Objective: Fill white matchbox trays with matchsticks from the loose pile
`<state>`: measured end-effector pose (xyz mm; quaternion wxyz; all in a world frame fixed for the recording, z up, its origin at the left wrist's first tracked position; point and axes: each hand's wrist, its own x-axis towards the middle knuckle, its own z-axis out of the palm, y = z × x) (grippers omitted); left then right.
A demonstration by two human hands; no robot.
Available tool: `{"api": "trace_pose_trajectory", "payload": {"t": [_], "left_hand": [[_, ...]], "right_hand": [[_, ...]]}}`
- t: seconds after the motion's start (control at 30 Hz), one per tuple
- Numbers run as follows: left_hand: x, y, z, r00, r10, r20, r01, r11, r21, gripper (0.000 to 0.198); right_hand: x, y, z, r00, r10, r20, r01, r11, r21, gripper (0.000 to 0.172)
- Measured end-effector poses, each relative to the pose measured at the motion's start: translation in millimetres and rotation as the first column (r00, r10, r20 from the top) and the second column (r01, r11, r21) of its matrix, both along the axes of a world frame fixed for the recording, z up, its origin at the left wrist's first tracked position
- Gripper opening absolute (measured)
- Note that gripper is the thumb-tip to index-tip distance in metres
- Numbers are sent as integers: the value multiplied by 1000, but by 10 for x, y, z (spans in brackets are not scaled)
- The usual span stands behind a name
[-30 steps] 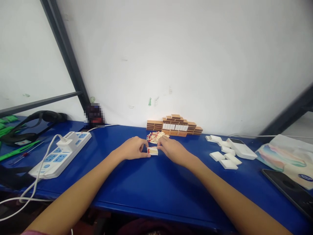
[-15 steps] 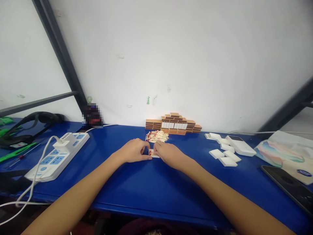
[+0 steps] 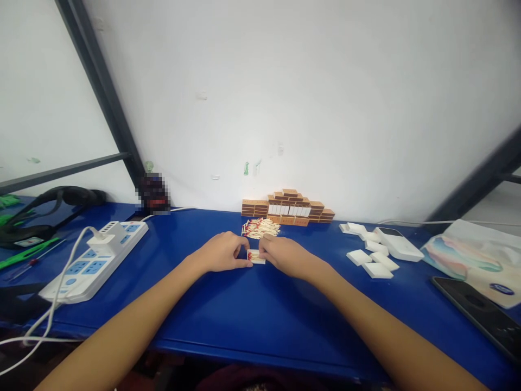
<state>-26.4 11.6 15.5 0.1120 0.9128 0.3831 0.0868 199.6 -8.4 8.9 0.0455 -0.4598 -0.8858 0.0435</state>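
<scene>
A small white matchbox tray lies on the blue table in front of me, with red-tipped matches inside it. My left hand grips the tray's left end between thumb and forefinger. At the right end, my right hand has its fingers pressed together against the tray and the match ends; whatever is between those fingertips is hidden. Just beyond both hands lies a loose pile of matches, heads mostly to the left.
Stacked brown matchboxes stand against the wall. Several white trays and a white device lie to the right, near a phone and a tissue pack. A power strip with cables is on the left.
My right hand has shifted slightly right, uncovering more of the tray and the matches in it. My left hand keeps its place at the tray's left end.
</scene>
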Motion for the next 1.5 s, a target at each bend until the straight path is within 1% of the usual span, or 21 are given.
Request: {"api": "trace_pose_trajectory", "payload": {"t": [0.1,0.23,0.27,0.33,0.43,0.57,0.7,0.9,1.03,1.17,1.5], "left_hand": [[-1,8,-11,1000,3,0,-3,1000,-6,35],[-6,18,-16,1000,0,3,0,1000,18,35],[-7,17,-15,1000,0,5,0,1000,16,35],[-10,12,-9,1000,1,8,-1,1000,1,34],[-14,5,-5,1000,3,17,-3,1000,-13,33],[-12,11,-17,1000,2,23,-2,1000,-6,33],[-6,25,-36,1000,-1,20,1,1000,0,33],[-2,20,-33,1000,5,21,-5,1000,-6,35],[-1,19,-25,1000,13,15,-12,1000,-11,36],[-5,25,-30,1000,9,15,-9,1000,-12,35],[-2,23,-33,1000,6,15,-6,1000,-6,34]], "right_hand": [[-4,17,-35,997,22,-70,-22,1000,-2,12],[29,86,-37,978,43,-204,-46,999,-8,9],[57,120,-36,972,24,-235,-24,1000,4,10],[144,211,-41,961,-49,-272,65,997,49,11],[318,369,-73,947,-142,-287,180,977,113,9],[447,494,-135,936,-161,-313,208,970,125,8],[370,490,-160,931,-196,-308,244,961,126,8],[271,467,-179,949,-217,-230,254,957,143,14],[275,493,-231,959,-207,-194,234,964,128,13],[266,524,-270,962,-190,-195,213,972,104,12],[230,551,-283,966,-172,-193,194,976,102,12]]}}
